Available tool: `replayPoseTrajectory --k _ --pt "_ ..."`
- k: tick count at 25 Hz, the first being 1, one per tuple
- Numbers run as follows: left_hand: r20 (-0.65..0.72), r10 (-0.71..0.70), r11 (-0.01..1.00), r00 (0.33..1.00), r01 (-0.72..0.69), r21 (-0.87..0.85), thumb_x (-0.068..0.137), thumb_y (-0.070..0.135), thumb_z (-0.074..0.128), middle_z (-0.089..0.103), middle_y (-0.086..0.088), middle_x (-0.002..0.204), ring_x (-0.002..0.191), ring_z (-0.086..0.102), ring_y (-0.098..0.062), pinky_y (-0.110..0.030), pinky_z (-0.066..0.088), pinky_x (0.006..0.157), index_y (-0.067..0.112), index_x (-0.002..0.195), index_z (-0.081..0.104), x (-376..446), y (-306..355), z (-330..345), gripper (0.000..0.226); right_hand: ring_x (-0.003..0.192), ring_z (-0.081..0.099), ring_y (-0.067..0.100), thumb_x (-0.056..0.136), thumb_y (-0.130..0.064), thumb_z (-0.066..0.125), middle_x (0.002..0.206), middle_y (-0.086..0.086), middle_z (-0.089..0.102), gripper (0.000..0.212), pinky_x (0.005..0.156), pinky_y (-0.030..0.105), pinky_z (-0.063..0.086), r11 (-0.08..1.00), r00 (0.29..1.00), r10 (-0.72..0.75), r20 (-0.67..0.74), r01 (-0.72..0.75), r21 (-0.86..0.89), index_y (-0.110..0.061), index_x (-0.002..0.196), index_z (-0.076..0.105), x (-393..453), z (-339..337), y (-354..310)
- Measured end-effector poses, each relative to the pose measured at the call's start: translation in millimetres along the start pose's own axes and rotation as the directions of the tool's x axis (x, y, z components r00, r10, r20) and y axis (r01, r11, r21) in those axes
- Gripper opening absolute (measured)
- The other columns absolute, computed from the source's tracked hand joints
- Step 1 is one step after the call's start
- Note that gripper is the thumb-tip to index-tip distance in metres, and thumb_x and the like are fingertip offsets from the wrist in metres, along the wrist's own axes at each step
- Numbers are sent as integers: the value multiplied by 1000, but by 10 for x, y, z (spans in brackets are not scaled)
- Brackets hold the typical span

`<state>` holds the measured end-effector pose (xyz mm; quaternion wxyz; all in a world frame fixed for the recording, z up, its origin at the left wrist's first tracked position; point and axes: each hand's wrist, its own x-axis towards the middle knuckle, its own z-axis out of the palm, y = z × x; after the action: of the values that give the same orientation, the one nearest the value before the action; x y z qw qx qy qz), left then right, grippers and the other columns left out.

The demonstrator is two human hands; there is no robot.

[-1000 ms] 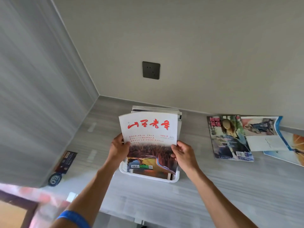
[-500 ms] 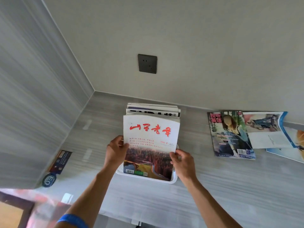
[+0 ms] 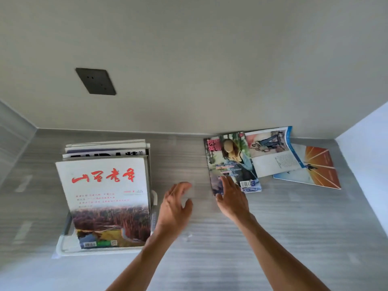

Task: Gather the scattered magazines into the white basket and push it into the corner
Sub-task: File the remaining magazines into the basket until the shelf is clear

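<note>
The white basket (image 3: 65,247) stands at the left of the grey counter. It holds several magazines upright; the front one (image 3: 105,198) has a white cover with red characters. To the right lie three loose magazines: one with a woman on the cover (image 3: 231,160), an open one (image 3: 270,154) overlapping it, and an orange and blue one (image 3: 315,166) beneath. My left hand (image 3: 175,206) hovers open between the basket and the loose magazines, holding nothing. My right hand (image 3: 232,196) is open, its fingers resting on the lower edge of the woman-cover magazine.
A grey wall with a dark socket plate (image 3: 95,81) rises behind the counter. A side wall closes the left corner (image 3: 36,129), and a pale panel (image 3: 365,156) bounds the right. Bare counter (image 3: 273,227) spreads in front of the loose magazines.
Both hands have let go of the red-character magazine, which now stands in the basket. They have moved right, and my right hand has reached the woman-cover magazine. The view has swung right.
</note>
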<state>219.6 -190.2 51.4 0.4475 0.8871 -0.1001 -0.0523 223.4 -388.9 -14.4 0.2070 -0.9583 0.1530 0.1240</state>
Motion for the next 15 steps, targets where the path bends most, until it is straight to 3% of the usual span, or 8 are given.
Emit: replayPoseTrajectory --k 2,4,6,8,11,13,15 --pt "32 -77 997 997 77 2 78 1 60 67 1 109 98 61 -12 -19 44 79 16 112 63 17 -96 299 37 146 22 29 95 -41 46 163 4 14 65 115 48 31 985 993 -43 109 60 -159 -20 150 18 163 94 269" --pt "48 -152 988 987 152 17 79 5 58 69 6 101 94 62 -8 -17 45 78 21 104 66 9 -177 557 30 150 10 28 96 -50 39 165 2 4 69 119 50 20 973 984 -51 172 88 -216 -21 153 14 92 257 473" --pt "51 -272 962 961 271 22 81 6 55 71 6 96 92 65 -10 -21 48 76 23 97 67 16 -203 728 26 148 20 27 93 -56 39 164 2 14 68 116 51 24 970 987 -90 134 118 -212 -22 150 27 -225 383 564" --pt "97 -387 921 917 378 96 81 8 53 68 3 99 92 65 -16 -24 47 73 22 102 63 4 -198 874 27 137 42 25 87 -55 47 156 2 37 59 107 51 37 966 983 -161 88 175 -191 -23 137 48 -675 461 544" --pt "174 -536 840 826 502 205 75 11 54 61 -1 100 87 59 -21 -28 43 66 23 109 50 -56 -170 1094 36 117 60 21 82 -46 56 140 -6 56 38 93 43 51 961 958 -276 76 277 -5 -29 115 63 -1208 522 605" --pt "140 -649 758 748 651 40 73 10 58 65 -3 92 79 62 -20 -27 45 57 25 108 45 -89 -164 1212 40 104 65 24 77 -32 69 126 -2 65 38 81 38 56 981 987 -157 -38 160 106 -27 114 64 -1245 465 787" --pt "213 -741 599 636 771 -217 77 5 64 68 -6 88 73 65 -18 -25 47 48 22 109 49 -99 -146 1312 39 102 64 32 71 -23 76 126 10 64 53 77 42 55 996 986 88 -143 -85 32 -16 121 62 -1111 361 970"
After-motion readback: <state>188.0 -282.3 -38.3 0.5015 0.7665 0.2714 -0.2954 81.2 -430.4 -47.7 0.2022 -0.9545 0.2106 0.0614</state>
